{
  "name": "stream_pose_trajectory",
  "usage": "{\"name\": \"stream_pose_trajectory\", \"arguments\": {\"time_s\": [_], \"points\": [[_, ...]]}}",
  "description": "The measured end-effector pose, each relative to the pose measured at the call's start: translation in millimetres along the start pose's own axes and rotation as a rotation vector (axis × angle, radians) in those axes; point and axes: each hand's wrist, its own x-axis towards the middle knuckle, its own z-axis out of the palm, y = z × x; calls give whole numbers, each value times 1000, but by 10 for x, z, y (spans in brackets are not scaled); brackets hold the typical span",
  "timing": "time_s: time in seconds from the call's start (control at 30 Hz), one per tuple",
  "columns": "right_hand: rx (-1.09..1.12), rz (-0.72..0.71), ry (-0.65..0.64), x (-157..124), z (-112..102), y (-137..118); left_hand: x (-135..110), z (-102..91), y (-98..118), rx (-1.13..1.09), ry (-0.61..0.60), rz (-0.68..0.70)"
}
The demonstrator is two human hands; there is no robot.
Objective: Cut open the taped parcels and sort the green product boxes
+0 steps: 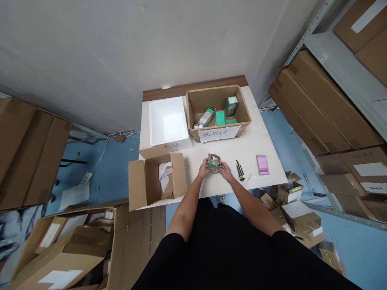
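Observation:
Between my two hands is a small green box point(211, 165) with its top open, and a round silvery item point(215, 161) shows inside it. My left hand point(203, 169) grips the box's left side. On the opposite side, my right hand point(225, 170) has its fingers closed against the box. A yellow and black utility knife point(240, 170) lies on the table just right of my right hand. Farther back, a large cardboard box point(194, 132) with a handwritten paper label holds several green boxes point(207, 117), some lying and one upright.
A white foam box point(152, 141) stands at the back left of the white table point(266, 141). In front of it, an open carton point(137, 181) contains paper scraps. A pink blurred item point(263, 164) lies at the right. Stacked cartons point(320, 104) fill the right shelf; more boxes point(298, 215) lie on the floor.

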Motion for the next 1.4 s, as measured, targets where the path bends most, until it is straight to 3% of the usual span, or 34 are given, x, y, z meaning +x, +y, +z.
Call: {"name": "stream_pose_trajectory", "arguments": {"time_s": [0.23, 0.33, 0.4, 0.5, 0.7, 0.8, 0.87, 1.0, 1.13, 1.27, 1.4], "points": [[44, -13, 11, 173, 132, -82, 123, -65, -51, 8, -6, -25], [-2, -88, -10, 310, 188, -316, 136, -131, 27, -18, 88, 4], [-12, -159, -13, 421, 244, -574, 208, -205, 197, -49, 155, 58], [7, -305, -30, 657, 363, -1143, 466, -419, 693, -73, 206, 205], [15, -570, -120, 1435, 575, -2663, 1366, -1020, 2196, -29, 209, 580], [44, -618, -134, 1790, 628, -3136, 1794, -1134, 2652, -35, 174, 646], [50, -613, -124, 1967, 674, -3244, 2016, -1133, 2729, -59, 168, 633], [17, -502, -107, 2268, 789, -3167, 2345, -1147, 2563, -99, 189, 495], [-70, -388, 19, 2510, 847, -3069, 2517, -1416, 2395, -19, 324, 311], [-56, -493, 68, 2487, 885, -3078, 2438, -1785, 2416, 45, 408, 398], [-89, -637, 13, 2093, 1044, -3157, 2109, -2020, 2590, 93, 403, 471]]}}
